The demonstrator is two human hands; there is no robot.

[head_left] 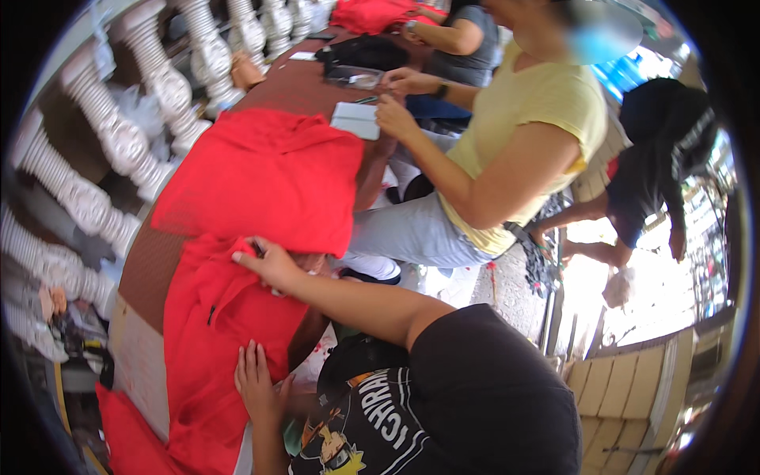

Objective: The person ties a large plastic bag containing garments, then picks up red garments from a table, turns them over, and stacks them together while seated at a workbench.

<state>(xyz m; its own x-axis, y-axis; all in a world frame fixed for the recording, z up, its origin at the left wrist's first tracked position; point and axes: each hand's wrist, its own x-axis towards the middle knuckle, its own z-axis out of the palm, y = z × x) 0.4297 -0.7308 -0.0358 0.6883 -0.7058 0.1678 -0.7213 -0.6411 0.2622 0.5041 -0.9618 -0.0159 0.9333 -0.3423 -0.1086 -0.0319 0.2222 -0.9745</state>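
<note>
Touching rumpled red fabric [207, 352], left grip [258, 385] flat, unclenched, right grip [275, 267] clamped on small dark object [259, 250]

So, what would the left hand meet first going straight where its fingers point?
The left hand would probably meet the right hand first, sliding over red cloth; depth is unclear.

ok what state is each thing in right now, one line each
near red cloth, spread out in loose folds
left hand, fingers extended on the near red cloth
right hand, fingers bent, small dark item at them
farther red cloth, wrinkled, on the table
table, partly covered
black bundle, crumpled
clear container, open or closed unclear
white slab, lying flat
</note>
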